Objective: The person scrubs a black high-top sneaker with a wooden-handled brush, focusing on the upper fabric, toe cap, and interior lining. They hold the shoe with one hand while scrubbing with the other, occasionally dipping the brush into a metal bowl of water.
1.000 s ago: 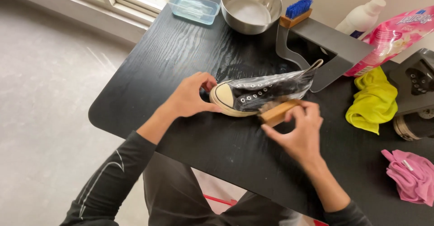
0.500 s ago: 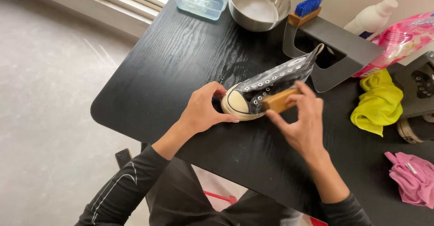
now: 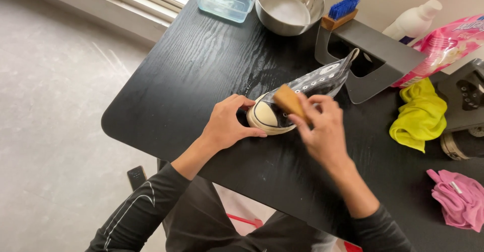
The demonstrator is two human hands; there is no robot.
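Fingers of the right hand (image 3: 322, 131) clench a wooden brush (image 3: 289, 101) on the wet canvas sneaker (image 3: 302, 98), left hand (image 3: 229, 126) gripping its rubber toe.

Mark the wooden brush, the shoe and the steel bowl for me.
wooden brush (image 3: 289, 100), head view, on its wooden back above the shoe's toe.
shoe (image 3: 322, 79), head view, on the dark wet upper by the eyelets.
steel bowl (image 3: 263, 10), head view, on its left rim.
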